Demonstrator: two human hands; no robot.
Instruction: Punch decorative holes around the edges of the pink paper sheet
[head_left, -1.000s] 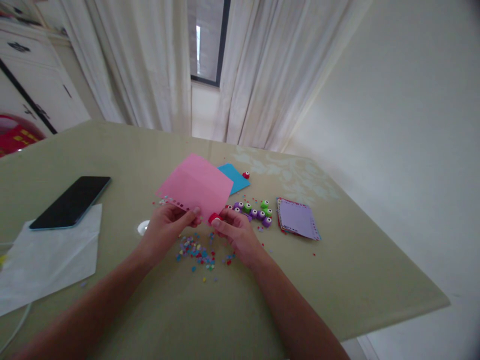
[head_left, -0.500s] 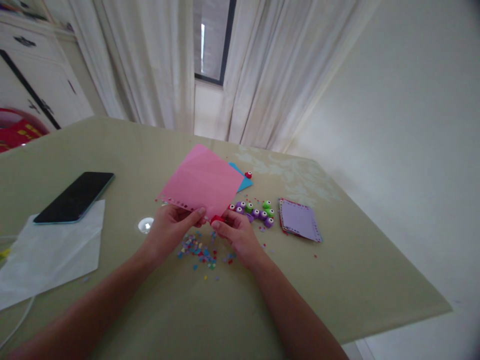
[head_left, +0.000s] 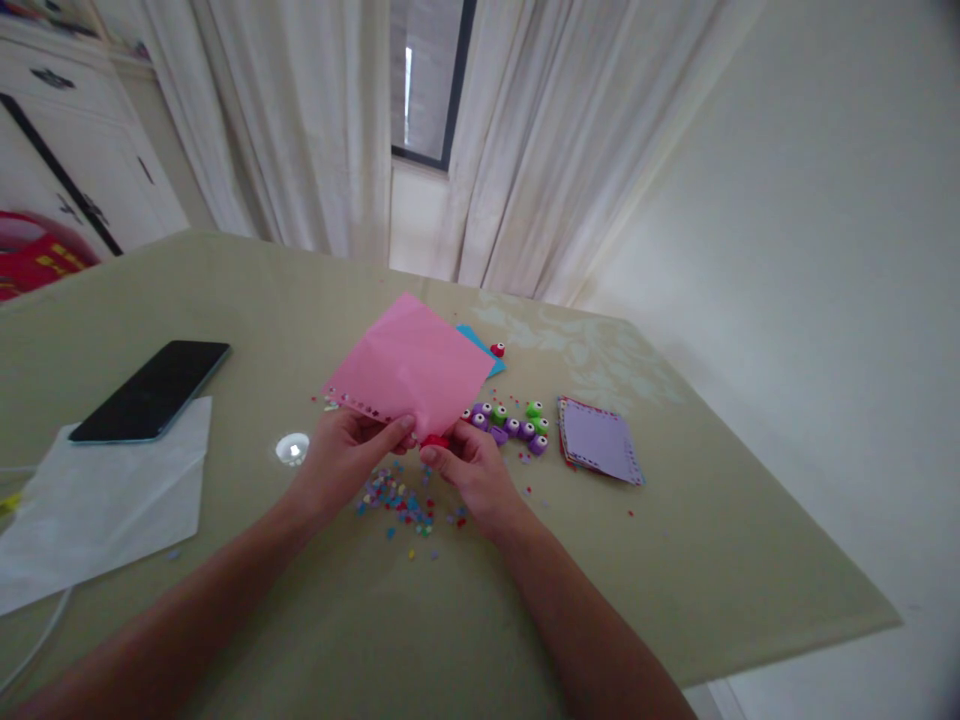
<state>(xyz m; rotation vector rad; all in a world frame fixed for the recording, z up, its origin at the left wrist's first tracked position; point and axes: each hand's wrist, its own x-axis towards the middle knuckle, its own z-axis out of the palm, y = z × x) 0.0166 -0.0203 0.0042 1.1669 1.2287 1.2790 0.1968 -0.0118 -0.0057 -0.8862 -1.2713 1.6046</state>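
Observation:
Pinched along its near edge, a square of pink paper (head_left: 416, 360) is in my left hand (head_left: 354, 447). A row of small punched holes runs along the paper's lower left edge. My right hand (head_left: 474, 472) is closed on a small red paper punch (head_left: 435, 441), which sits at the paper's near corner; the fingers partly hide it. Just beyond my right hand are several purple and green paper punches (head_left: 513, 427) with white, eye-like tops. Below the hands lies a scatter of tiny coloured paper cutouts (head_left: 401, 500).
Right of the hands lies a stack of purple and other paper (head_left: 600, 440) with punched edges. Blue paper (head_left: 491, 365) and another red punch (head_left: 498, 350) are behind the pink sheet. At left, a phone (head_left: 154, 390) rests partly on a white sheet (head_left: 142, 500), near a white cable (head_left: 41, 640).
The pink paper has shifted slightly to the right and turned a little. Both hands keep their grips in almost the same place.

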